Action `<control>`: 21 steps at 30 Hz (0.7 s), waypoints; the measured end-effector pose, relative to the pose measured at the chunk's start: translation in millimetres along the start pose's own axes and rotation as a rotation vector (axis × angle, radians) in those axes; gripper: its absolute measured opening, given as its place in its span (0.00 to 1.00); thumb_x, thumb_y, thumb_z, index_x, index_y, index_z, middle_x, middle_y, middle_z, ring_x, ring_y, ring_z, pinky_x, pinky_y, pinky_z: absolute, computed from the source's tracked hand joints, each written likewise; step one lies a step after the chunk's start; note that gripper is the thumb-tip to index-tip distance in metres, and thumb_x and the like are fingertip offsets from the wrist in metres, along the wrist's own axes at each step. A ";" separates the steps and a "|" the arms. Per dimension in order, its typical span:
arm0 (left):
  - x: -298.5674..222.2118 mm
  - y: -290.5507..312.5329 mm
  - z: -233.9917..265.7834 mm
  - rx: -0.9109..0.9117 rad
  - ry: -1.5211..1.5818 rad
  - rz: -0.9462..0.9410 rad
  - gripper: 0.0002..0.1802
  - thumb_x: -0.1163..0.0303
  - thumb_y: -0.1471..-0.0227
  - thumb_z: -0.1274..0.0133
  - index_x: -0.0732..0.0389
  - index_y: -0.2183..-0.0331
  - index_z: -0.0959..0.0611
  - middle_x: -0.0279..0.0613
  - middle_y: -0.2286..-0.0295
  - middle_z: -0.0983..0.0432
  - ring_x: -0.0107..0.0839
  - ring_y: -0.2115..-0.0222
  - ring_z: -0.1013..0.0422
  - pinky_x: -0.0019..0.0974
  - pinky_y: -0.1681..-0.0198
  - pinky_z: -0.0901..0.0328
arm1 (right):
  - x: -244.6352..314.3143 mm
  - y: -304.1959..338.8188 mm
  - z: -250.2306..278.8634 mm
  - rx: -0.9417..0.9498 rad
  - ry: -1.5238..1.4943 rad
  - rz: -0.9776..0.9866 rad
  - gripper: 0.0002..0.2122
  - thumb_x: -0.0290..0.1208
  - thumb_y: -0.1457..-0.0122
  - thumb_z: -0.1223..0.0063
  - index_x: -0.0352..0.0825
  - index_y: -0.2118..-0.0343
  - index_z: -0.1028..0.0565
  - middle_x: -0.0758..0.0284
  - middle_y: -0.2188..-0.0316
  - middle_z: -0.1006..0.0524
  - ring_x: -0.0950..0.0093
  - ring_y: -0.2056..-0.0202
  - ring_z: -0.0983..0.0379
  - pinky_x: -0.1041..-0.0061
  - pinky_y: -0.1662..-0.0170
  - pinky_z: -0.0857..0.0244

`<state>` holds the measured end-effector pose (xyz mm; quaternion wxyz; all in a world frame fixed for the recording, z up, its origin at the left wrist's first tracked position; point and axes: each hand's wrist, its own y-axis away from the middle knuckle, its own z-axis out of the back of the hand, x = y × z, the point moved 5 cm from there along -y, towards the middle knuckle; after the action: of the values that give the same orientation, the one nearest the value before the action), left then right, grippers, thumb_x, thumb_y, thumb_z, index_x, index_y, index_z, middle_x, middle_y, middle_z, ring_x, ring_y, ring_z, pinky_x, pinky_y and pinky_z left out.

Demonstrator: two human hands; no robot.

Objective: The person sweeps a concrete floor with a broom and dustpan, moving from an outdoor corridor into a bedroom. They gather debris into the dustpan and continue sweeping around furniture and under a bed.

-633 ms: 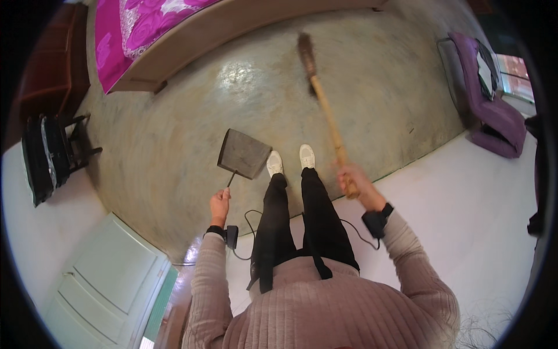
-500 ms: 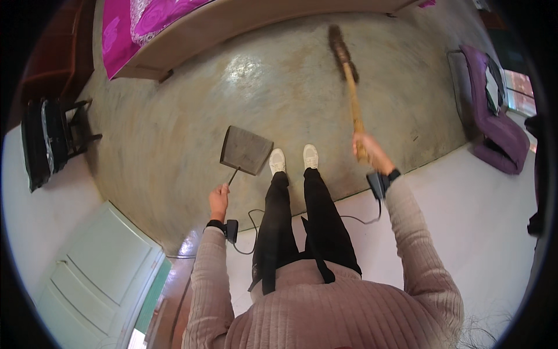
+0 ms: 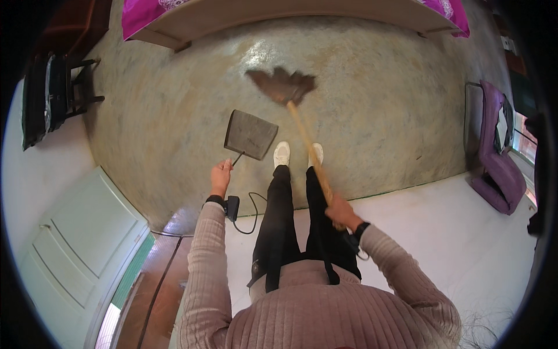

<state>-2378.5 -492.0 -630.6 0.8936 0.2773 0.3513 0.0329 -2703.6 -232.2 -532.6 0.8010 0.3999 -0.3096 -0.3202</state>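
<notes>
Fingers of right hand (image 3: pixel 342 213) wrapped round near end of broom (image 3: pixel 302 125), long handle running far and left to bristles just right of dustpan (image 3: pixel 250 134), gripped by left hand (image 3: pixel 221 177) fingers

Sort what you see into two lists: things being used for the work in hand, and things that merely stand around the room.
In use:
- broom, held in the right hand
- dustpan, held by its handle in the left hand
- floor under both

Standing about:
- purple chair
- bed with pink cover
- dark chair
- pale green door
</notes>
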 end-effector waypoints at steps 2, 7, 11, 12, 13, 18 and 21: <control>-1.5 -8.0 -1.9 -0.002 0.017 0.022 0.23 0.53 0.49 0.54 0.63 0.82 0.23 0.44 0.84 0.29 0.34 0.81 0.33 0.36 0.74 0.39 | -2.1 37.7 -2.8 0.107 0.172 -0.003 0.19 0.32 0.56 0.46 0.30 0.64 0.39 0.50 0.75 0.25 0.54 0.73 0.27 0.60 0.68 0.32; -2.1 -10.4 -6.2 0.007 0.121 0.023 0.22 0.55 0.49 0.52 0.62 0.83 0.23 0.41 0.85 0.30 0.30 0.81 0.35 0.35 0.74 0.39 | -14.6 94.1 44.6 0.373 -0.069 -0.031 0.22 0.26 0.56 0.48 0.30 0.56 0.37 0.57 0.80 0.26 0.67 0.86 0.28 0.70 0.81 0.33; 7.9 13.0 -8.5 -0.002 0.220 -0.018 0.22 0.56 0.49 0.52 0.62 0.85 0.24 0.37 0.87 0.33 0.26 0.82 0.38 0.33 0.76 0.41 | -15.1 105.8 85.6 0.386 -0.494 -0.125 0.27 0.19 0.58 0.52 0.34 0.50 0.38 0.67 0.84 0.32 0.76 0.89 0.35 0.77 0.86 0.38; 13.5 19.9 -10.8 0.035 0.204 0.039 0.22 0.56 0.48 0.52 0.62 0.85 0.24 0.37 0.87 0.35 0.26 0.83 0.39 0.32 0.76 0.42 | -12.4 96.5 94.3 0.348 -0.540 -0.120 0.27 0.19 0.58 0.52 0.34 0.49 0.39 0.68 0.84 0.32 0.76 0.89 0.35 0.77 0.87 0.38; 20.4 26.5 -14.2 0.070 0.197 0.125 0.22 0.57 0.48 0.52 0.62 0.85 0.25 0.36 0.88 0.36 0.25 0.83 0.40 0.32 0.77 0.43 | -9.4 82.4 102.6 0.309 -0.585 -0.116 0.28 0.18 0.58 0.52 0.34 0.49 0.39 0.68 0.84 0.33 0.76 0.89 0.36 0.77 0.87 0.39; 24.0 47.7 -15.6 -0.008 0.331 0.086 0.22 0.57 0.48 0.52 0.62 0.85 0.26 0.32 0.88 0.39 0.21 0.83 0.44 0.30 0.78 0.45 | 22.9 -9.4 144.2 0.086 -0.790 -0.034 0.24 0.18 0.57 0.55 0.34 0.52 0.37 0.69 0.86 0.34 0.77 0.89 0.37 0.78 0.86 0.39; 26.9 55.9 -19.8 -0.053 0.306 0.156 0.22 0.57 0.48 0.52 0.63 0.85 0.27 0.32 0.88 0.39 0.20 0.83 0.43 0.29 0.79 0.45 | 68.4 -81.2 172.0 -0.034 -0.889 -0.017 0.15 0.19 0.55 0.57 0.32 0.61 0.35 0.68 0.86 0.34 0.77 0.88 0.37 0.78 0.85 0.38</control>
<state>-2363.5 -428.7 -629.8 0.8314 0.2717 0.4600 0.1531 -2813.2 -398.8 -500.3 0.5938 0.2126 -0.6154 -0.4728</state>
